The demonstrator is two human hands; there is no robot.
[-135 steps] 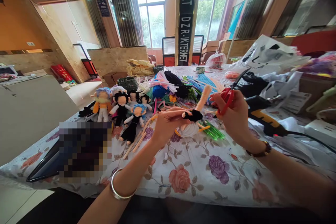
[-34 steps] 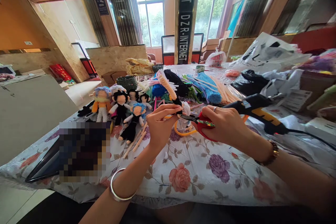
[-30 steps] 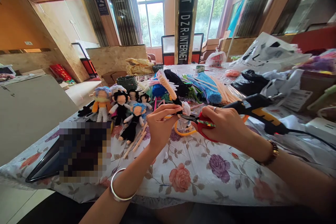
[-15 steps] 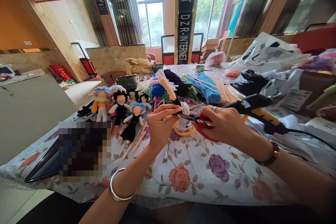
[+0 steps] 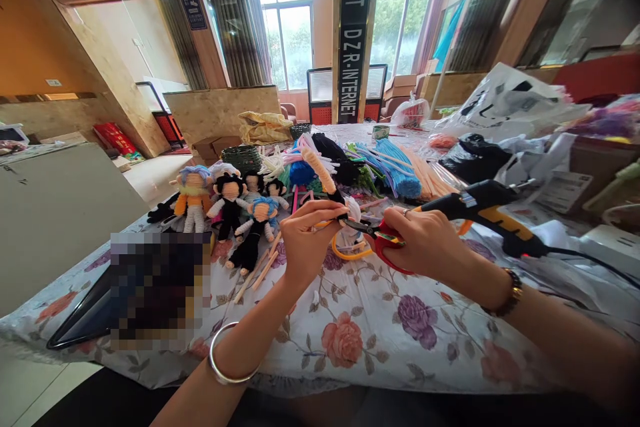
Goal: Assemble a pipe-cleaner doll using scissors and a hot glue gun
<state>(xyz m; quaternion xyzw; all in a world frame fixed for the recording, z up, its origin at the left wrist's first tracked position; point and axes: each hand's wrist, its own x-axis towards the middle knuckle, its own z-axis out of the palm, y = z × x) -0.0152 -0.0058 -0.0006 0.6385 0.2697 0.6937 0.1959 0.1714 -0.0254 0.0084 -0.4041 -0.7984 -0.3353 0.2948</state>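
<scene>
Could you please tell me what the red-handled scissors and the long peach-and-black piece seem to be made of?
The red-handled scissors seem to have smooth plastic handles, judging by their even red colour, and dark metal blades, which show a greyish sheen.

The long peach-and-black piece looks matt and fuzzy, perhaps wound chenille stem, as its banded, soft-edged surface suggests.

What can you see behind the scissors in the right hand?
Behind the scissors, part of a white bundle shows, with a yellow loop curving lower in the picture. Whatever lies directly behind the right hand is covered.
</scene>
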